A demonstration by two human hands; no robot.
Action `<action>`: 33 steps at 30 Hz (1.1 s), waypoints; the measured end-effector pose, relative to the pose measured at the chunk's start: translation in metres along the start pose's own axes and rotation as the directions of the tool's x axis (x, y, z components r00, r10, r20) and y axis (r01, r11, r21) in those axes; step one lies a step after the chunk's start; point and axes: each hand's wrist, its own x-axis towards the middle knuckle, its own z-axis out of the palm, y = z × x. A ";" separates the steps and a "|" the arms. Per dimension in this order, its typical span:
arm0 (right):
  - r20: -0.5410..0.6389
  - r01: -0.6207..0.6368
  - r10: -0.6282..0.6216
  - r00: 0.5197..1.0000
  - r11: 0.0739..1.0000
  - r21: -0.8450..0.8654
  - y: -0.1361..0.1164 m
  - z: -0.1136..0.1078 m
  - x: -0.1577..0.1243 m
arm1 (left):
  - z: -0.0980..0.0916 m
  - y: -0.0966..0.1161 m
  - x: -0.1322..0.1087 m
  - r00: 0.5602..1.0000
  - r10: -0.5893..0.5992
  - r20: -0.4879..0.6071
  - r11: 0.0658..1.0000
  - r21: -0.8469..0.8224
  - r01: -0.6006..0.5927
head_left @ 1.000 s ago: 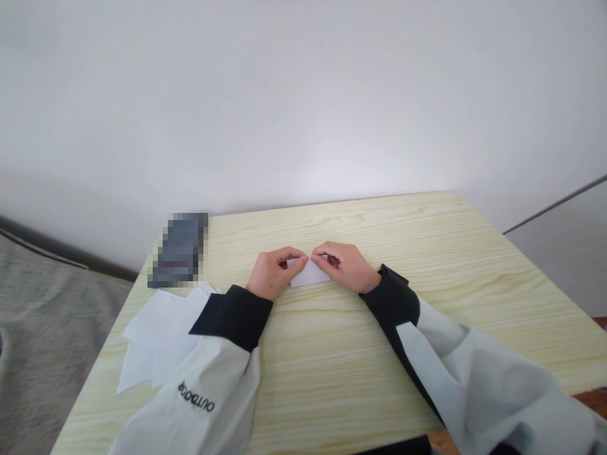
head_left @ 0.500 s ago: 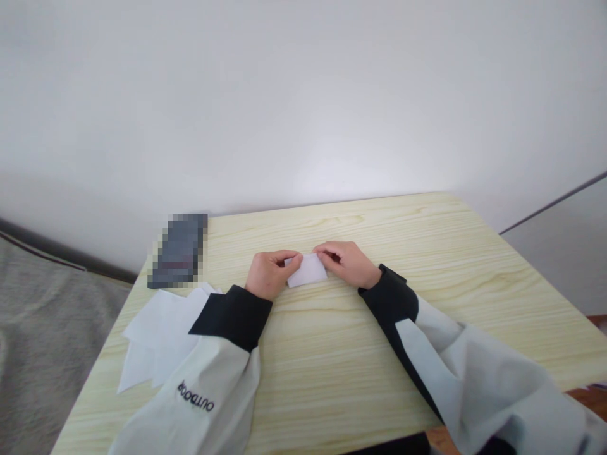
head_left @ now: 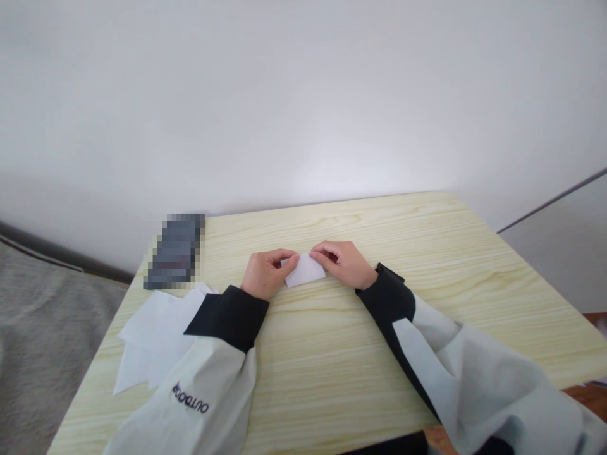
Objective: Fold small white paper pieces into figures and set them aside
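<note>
A small white piece of paper [head_left: 305, 271], folded or cut to a near rectangle, is between my hands over the middle of the table. My left hand [head_left: 269, 272] pinches its upper left part with thumb and forefinger. At the upper right corner, my right hand [head_left: 345, 262] pinches it the same way. The paper's lower edge slants slightly up to the right. Whether it has several layers I cannot tell.
White paper sheets [head_left: 152, 335] lie overlapping at the table's left, partly under my left sleeve [head_left: 199, 379]. Behind them is a dark, pixelated flat object [head_left: 175, 249]. A white wall [head_left: 303, 114] borders the wooden table [head_left: 322, 366] at the back.
The whole view has shifted slightly, so everything sits a little further left. Both hands keep their pinch on the paper, with hardly any movement.
</note>
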 end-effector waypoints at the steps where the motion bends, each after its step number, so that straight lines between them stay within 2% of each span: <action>1: -0.008 -0.004 0.004 1.000 1.000 -0.009 0.001 0.000 0.000 | 0.000 0.000 0.000 1.000 0.003 0.004 1.000 -0.008 -0.003; 5: -0.025 -0.026 0.025 0.999 0.999 -0.036 0.006 -0.004 -0.001 | -0.001 0.000 -0.001 1.000 0.009 0.005 1.000 -0.001 -0.009; 9: 0.006 -0.008 0.009 1.000 0.999 -0.052 0.011 -0.011 -0.005 | -0.001 0.001 -0.003 0.998 0.058 0.000 0.992 0.113 -0.058; 15: -0.026 -0.042 0.040 0.999 0.996 -0.075 0.016 -0.017 -0.009 | 0.000 0.000 -0.004 0.991 0.124 -0.040 0.971 0.208 -0.113; 21: -0.001 -0.044 0.044 0.999 0.997 -0.069 0.013 -0.014 -0.008 | 0.000 0.001 -0.002 0.971 0.239 0.020 0.951 0.199 -0.239; 29: 0.049 0.022 -0.017 0.999 0.993 -0.114 0.009 -0.014 -0.008 | 0.001 0.003 -0.002 0.979 0.182 0.089 0.973 0.129 -0.193; 33: 0.057 -0.028 0.032 0.998 0.997 -0.075 0.012 -0.014 -0.007 | -0.001 0.003 -0.002 0.986 0.160 0.056 0.978 0.129 -0.166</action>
